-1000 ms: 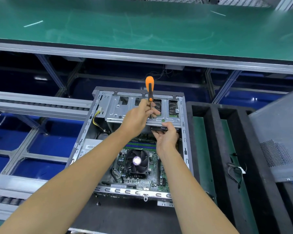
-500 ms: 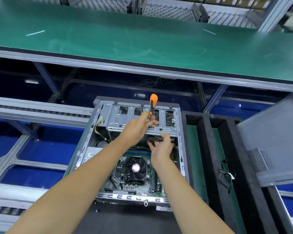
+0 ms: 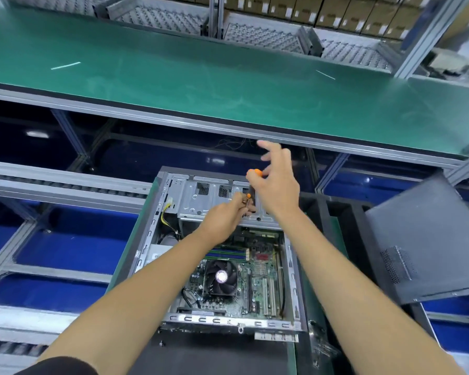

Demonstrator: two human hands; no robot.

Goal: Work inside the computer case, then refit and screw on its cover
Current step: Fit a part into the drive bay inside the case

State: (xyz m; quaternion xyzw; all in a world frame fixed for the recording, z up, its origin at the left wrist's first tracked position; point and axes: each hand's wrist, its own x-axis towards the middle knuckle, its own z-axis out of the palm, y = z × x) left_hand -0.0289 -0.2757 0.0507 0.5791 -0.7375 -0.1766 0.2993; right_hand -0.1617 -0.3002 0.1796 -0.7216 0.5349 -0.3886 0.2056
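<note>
The open computer case (image 3: 146,240) lies on its side in front of me, showing the motherboard, its black CPU fan (image 3: 221,277) and a silver drive cage (image 3: 198,198) at the far end. My left hand (image 3: 222,219) grips the lower part of an orange-and-black screwdriver (image 3: 251,189) that stands upright on the drive cage. My right hand (image 3: 278,185) is raised beside the screwdriver's orange handle end, fingers spread and blurred; whether it touches the handle is unclear. The dark grey case cover (image 3: 431,239) leans at the right, apart from the case.
A black foam tray (image 3: 363,234) with green channels lies between case and cover. A wide green conveyor belt (image 3: 228,77) runs across the back, with stacked metal trays and cardboard boxes behind it. Roller rails (image 3: 65,182) and blue bins are at the left.
My right hand came out from under the drive cage and rose beside the screwdriver handle with fingers spread. My left hand now holds the tool lower down. The view tilted upward.
</note>
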